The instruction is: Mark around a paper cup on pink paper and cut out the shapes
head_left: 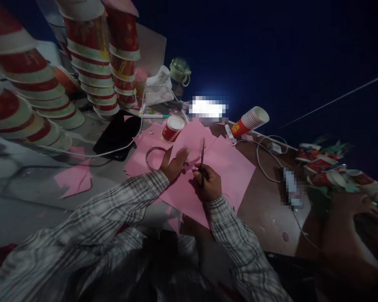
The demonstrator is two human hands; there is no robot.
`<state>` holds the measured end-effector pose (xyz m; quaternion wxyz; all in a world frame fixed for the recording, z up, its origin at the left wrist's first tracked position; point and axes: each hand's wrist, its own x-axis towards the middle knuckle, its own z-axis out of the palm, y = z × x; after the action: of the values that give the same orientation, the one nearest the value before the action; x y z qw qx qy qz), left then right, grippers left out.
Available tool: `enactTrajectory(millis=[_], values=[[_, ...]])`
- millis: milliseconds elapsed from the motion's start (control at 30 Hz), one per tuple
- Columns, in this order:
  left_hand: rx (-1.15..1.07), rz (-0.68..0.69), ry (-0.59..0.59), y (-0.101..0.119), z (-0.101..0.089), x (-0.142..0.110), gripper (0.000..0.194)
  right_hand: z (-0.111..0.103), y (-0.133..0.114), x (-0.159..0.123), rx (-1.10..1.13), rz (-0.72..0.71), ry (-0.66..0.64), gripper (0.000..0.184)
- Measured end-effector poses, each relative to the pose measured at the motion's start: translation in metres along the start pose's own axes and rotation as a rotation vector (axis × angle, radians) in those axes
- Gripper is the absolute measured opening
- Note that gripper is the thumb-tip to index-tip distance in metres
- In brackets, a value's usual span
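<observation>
My right hand (208, 182) is closed round the handles of dark scissors (202, 157), whose blades point away from me into a pink paper sheet (231, 167). My left hand (175, 162) holds a pink paper piece (192, 140) by its edge, thumb on top and fingers pinched. Both hands rest over a spread of pink sheets on the brown table (264, 214). A tape roll ring (154, 157) lies just left of my left hand.
Tall stacks of red-and-white paper cups (91, 58) stand at the back left. A single cup (172, 129) and a lying cup stack (250, 121) sit beyond the paper. A black phone (118, 134), white cables (264, 159) and another person's arm (349, 226) at the right.
</observation>
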<state>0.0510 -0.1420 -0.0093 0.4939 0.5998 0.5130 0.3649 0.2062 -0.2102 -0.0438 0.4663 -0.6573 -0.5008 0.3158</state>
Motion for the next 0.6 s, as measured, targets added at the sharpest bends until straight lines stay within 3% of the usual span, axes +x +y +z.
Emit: enactTrajectory(millis=[233, 367, 467, 600], values=[[0.003, -0.166, -0.038, 0.0128, -0.0043, 0.0023, 0.015, -0.0037, -0.0008, 0.0007, -0.024, -0.021, -0.008, 0.040], [-0.186, -0.207, 0.031, 0.0134, -0.0005, 0.0021, 0.021, -0.0029, -0.0004, 0.0000, -0.015, -0.018, -0.011, 0.041], [-0.280, -0.189, 0.069, 0.0131, 0.0002, 0.0012, 0.020, -0.0027, 0.0005, 0.0000, 0.000, -0.001, -0.014, 0.043], [-0.186, -0.085, 0.064, 0.0103, -0.0029, 0.0006, 0.025, -0.0034, 0.0011, 0.0003, 0.000, 0.003, -0.020, 0.042]])
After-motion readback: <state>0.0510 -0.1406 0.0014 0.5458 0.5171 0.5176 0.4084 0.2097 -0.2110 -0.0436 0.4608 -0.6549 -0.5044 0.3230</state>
